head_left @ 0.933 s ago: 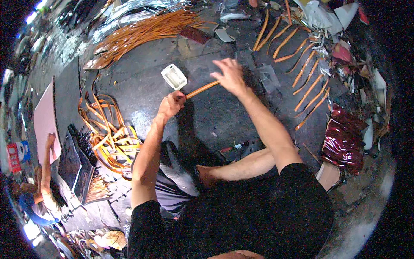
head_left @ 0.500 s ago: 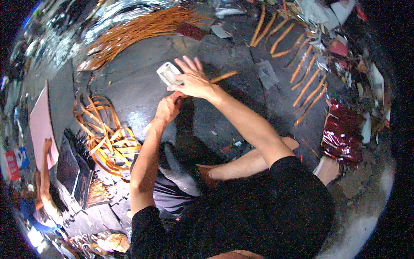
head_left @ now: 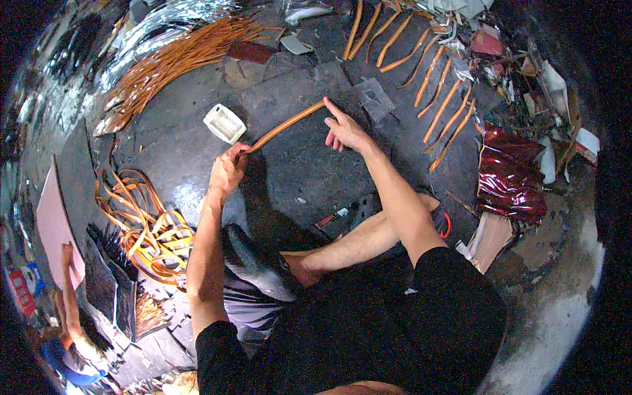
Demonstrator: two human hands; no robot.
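My left hand (head_left: 228, 172) is closed round the near end of an orange-brown strip (head_left: 287, 127). From there the strip slants up and right above the dark floor, slightly bowed. My right hand (head_left: 347, 131) is at its far end, the outstretched index fingertip touching or almost touching the tip. Its other fingers are apart from the strip and partly bent. Just beyond my left hand lies a small white rectangular dish (head_left: 224, 124). Nearer me on the left is a tangled heap of orange-brown bands (head_left: 155, 237).
A bundle of thin orange-brown rods (head_left: 184, 62) lies far left. Several cut strips (head_left: 447, 108) lie in a row at right, beside scraps and dark red shiny sheeting (head_left: 510, 174). At left, another person's arm (head_left: 68, 289) reaches to a pink board (head_left: 56, 224).
My right hand has moved right, away from the white dish, along to the strip's far end, leaving the strip uncovered. My left hand keeps its hold. The whole view has shifted a little.
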